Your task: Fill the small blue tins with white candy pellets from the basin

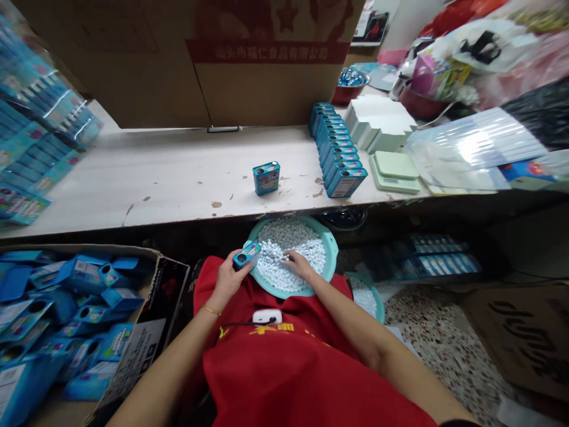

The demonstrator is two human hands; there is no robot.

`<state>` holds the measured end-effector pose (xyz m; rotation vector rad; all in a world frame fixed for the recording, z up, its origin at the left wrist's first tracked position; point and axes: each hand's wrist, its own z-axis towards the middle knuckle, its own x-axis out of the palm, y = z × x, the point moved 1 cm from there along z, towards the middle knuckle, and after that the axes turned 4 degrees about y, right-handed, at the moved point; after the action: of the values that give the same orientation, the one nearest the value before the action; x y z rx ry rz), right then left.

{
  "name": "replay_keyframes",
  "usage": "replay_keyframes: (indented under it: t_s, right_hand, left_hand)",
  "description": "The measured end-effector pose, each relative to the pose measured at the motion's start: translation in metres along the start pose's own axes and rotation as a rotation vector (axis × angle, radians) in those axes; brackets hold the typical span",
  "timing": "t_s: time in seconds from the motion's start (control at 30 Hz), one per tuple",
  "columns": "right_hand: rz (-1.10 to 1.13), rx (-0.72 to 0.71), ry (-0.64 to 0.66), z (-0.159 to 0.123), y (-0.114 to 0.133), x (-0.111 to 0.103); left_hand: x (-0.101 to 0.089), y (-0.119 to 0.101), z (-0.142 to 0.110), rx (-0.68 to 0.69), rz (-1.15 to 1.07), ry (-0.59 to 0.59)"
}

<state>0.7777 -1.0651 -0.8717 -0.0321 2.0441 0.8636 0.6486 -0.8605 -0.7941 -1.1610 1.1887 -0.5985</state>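
Observation:
My left hand (228,279) is closed around a small blue tin (247,255) with a dark round opening in its top, held at the left rim of a teal basin (331,250). Small white pellets (282,276) fill the basin, which sits at my lap. Over the pellets, my right hand (301,265) has its fingers curled together at the surface; what they grip, if anything, is too small to make out. Another blue tin (267,179) stands upright on the white table in front of me.
A row of blue tins (338,151) stands at the right, beside white cartons (377,118) and a pale green scale (395,172). A large cardboard box (267,89) is at the back. At lower left, a carton (153,267) holds many loose blue tins.

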Motion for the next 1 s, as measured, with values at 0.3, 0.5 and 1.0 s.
replay_keyframes:
  t_s: [0.3,0.5,1.0]
  right_hand:
    - [0.106,-0.239,-0.048,-0.052,0.018,-0.105]
    - [-0.238,-0.251,0.082,-0.07,0.068,-0.14]
    - [-0.693,-0.188,0.114,-0.08,0.127,-0.142]
  left_hand:
    - [0.02,-0.002,0.018,0.041,0.095,0.05]
    - [0.042,-0.011,0.023,0.1,0.241,0.134]
    - [0.048,-0.014,0.018,0.095,0.292,0.161]
